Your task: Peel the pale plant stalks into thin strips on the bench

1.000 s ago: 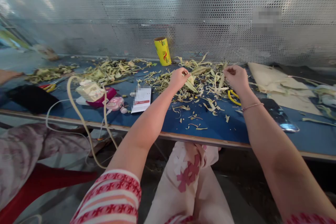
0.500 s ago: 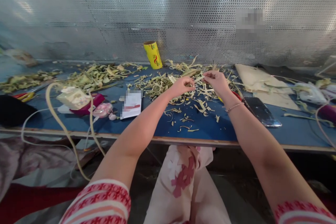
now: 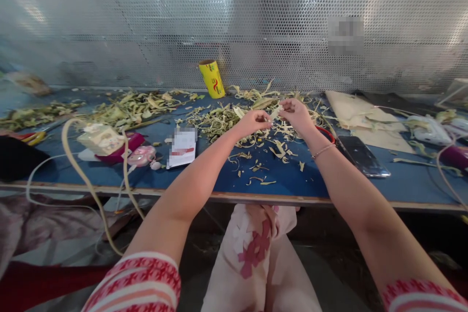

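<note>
A short pale green strip of plant leaf (image 3: 276, 111) is pinched between the two hands above the blue table top (image 3: 204, 173), over a heap of pale leaf shavings (image 3: 234, 119). The left hand (image 3: 253, 122) is closed on one end, the right hand (image 3: 298, 113) on the other. The strip is best kept taut and gripped close to the fingertips, so that it splits evenly. Its full length is hidden by the fingers; red-handled scissors (image 3: 325, 131) are mostly covered by the right wrist.

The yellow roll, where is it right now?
In the head view, the yellow roll stands at the table's back edge against the perforated metal wall, behind the left hand.
</note>
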A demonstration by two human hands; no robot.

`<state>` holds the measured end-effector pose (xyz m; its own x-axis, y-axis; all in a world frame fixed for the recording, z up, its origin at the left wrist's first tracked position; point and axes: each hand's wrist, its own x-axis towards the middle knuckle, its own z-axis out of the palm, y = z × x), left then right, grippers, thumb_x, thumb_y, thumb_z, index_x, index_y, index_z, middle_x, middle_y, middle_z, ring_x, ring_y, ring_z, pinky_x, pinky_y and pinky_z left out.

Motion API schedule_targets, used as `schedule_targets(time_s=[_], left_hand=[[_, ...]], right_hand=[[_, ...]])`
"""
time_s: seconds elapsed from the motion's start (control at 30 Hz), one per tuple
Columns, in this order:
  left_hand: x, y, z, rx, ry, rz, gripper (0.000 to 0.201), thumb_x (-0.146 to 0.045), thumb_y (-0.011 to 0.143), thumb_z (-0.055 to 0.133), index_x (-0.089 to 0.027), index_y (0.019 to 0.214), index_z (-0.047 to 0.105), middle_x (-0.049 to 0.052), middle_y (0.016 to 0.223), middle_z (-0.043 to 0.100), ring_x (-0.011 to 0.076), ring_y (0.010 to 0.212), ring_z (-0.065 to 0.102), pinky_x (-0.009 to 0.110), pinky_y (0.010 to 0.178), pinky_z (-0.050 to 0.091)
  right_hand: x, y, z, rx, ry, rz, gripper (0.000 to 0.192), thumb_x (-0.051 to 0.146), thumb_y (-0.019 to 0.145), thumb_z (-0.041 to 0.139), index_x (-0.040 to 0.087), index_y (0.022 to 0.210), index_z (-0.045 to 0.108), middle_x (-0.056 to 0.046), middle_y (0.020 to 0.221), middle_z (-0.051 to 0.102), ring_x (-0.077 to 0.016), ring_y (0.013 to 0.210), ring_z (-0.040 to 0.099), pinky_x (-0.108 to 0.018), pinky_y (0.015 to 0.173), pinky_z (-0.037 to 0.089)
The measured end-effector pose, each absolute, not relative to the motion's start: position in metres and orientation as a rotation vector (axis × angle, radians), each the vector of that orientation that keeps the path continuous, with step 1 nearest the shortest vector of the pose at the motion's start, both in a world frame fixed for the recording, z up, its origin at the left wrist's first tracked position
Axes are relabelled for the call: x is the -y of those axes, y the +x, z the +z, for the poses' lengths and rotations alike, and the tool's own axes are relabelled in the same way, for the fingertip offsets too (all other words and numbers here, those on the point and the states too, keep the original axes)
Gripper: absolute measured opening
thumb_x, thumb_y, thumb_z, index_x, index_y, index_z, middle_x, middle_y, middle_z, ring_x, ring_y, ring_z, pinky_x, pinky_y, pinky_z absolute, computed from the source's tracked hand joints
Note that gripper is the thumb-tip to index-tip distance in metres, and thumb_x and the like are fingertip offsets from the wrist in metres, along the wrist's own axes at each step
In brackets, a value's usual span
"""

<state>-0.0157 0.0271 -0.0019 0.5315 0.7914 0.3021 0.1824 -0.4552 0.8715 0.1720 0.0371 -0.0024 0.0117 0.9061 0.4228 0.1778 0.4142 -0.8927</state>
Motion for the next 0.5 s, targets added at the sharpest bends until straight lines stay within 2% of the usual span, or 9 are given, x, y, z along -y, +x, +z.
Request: schedule_targets(time_s=[0.3, 0.5], left_hand=[[-0.022, -0.011, 0.002, -0.735, 2.003, 1.000, 0.016, -0.026, 0.071, 0.071, -0.014, 0.074, 0.060, 0.001, 0.071, 0.062, 0.0090, 0.063, 0.054, 0.026, 0.066, 0.045], [-0.024, -0.012, 0.002, -0.809, 1.919, 1.074, 0.020, -0.028, 0.068, 0.072, -0.014, 0.077, 0.062, 0.000, 0.066, 0.060, 0.0092, 0.060, 0.053, 0.025, 0.063, 0.042]], right_hand=[[-0.022, 0.162, 0.005, 1.631, -1.022, 0.646, 0.024, 0.024, 0.068, 0.070, 0.015, 0.091, 0.068, -0.003, 0.075, 0.066, -0.0157, 0.072, 0.063, -0.036, 0.076, 0.054], [-0.020, 0.160, 0.007, 1.607, -0.990, 0.707, 0.029, 0.028, 0.067, 0.073, 0.015, 0.093, 0.070, -0.004, 0.077, 0.069, -0.0171, 0.075, 0.065, -0.036, 0.077, 0.055]])
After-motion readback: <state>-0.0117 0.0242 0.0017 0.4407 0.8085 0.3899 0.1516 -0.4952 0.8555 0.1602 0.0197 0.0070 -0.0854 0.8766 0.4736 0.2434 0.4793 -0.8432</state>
